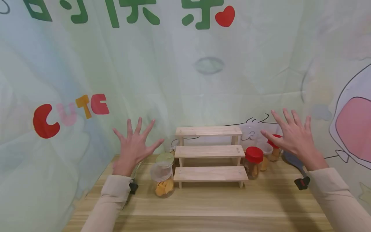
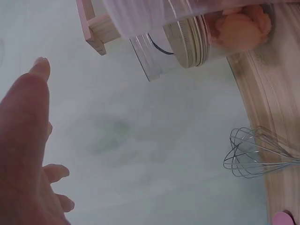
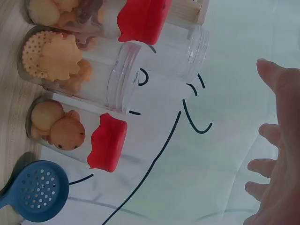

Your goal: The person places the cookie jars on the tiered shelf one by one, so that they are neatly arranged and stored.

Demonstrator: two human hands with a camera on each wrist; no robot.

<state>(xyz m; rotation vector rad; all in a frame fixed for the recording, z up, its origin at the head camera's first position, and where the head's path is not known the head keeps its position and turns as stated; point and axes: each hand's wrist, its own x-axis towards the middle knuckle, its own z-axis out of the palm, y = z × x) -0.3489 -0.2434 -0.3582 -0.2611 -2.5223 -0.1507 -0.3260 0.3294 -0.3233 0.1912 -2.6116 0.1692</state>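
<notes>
My left hand [image 1: 133, 146] is raised with fingers spread, holding nothing, above the left end of the table. Below it stand a clear-lidded jar of cookies [image 1: 164, 187] and a jar with a pale green lid [image 1: 166, 158]. On the other side my right hand [image 1: 295, 137] is likewise raised with fingers spread, holding nothing. Near it are red-lidded jars [image 1: 254, 154], [image 3: 108, 143] and a clear jar [image 3: 70, 61] with cookies inside. A three-step wooden rack [image 1: 210, 151] stands between the hands. A blue slotted skimmer [image 3: 40, 191] lies beside the right-hand jars.
A wire whisk [image 2: 258, 152] lies on the wooden table [image 1: 203, 206] at the left, with a pink rounded thing [image 2: 283, 218] near it. Printed curtain [image 1: 246, 80] hangs close behind the rack and along both sides.
</notes>
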